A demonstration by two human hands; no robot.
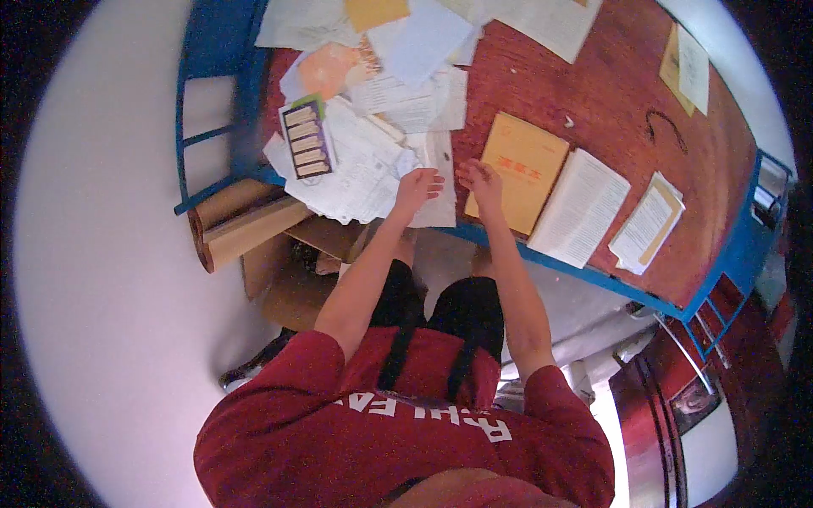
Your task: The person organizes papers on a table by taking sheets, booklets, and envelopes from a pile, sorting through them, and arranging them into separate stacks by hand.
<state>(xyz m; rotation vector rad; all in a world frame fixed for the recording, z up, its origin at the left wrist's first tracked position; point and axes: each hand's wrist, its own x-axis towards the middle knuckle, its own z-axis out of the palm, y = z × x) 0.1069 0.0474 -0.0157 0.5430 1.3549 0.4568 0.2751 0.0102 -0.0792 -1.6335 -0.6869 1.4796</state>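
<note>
My left hand [418,188] is over the edge of the loose white papers [347,161], with its fingers loosely curled and slightly apart; nothing shows in it. Close to its right, my right hand [481,179] hovers by the left edge of a yellow-orange booklet [529,169] with red characters, its fingers bent and apart, holding nothing visible. A small crumpled whitish piece [407,162] lies just beyond my left hand. The two hands do not touch.
An open book [580,207] and a small stack of papers [648,222] lie right of the booklet. A purple-edged box [306,140] rests on papers at left. The reddish table [593,110] has a blue metal frame; a cardboard roll [246,233] is below left.
</note>
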